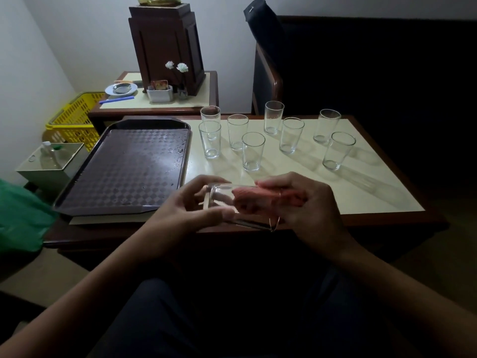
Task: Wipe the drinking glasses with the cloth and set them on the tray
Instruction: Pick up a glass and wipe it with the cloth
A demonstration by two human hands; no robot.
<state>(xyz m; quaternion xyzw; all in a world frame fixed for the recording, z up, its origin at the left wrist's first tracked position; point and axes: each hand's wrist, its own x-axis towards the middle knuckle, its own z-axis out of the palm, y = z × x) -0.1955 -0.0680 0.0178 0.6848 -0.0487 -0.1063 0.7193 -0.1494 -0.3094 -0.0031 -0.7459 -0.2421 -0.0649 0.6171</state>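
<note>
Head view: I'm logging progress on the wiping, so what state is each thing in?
held glass: on its side, above the table, in left hand grip.
cloth: bunched, pushed into the held glass's mouth by right hand.
tray: flat on the table, wet spots.
eight other glasses: upright on the table, off the tray.

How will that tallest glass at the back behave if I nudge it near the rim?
The tallest glass stands narrow and upright, so it would probably tip. Its clear walls suggest it is breakable, and once down its round side would likely roll on the smooth table.
</note>
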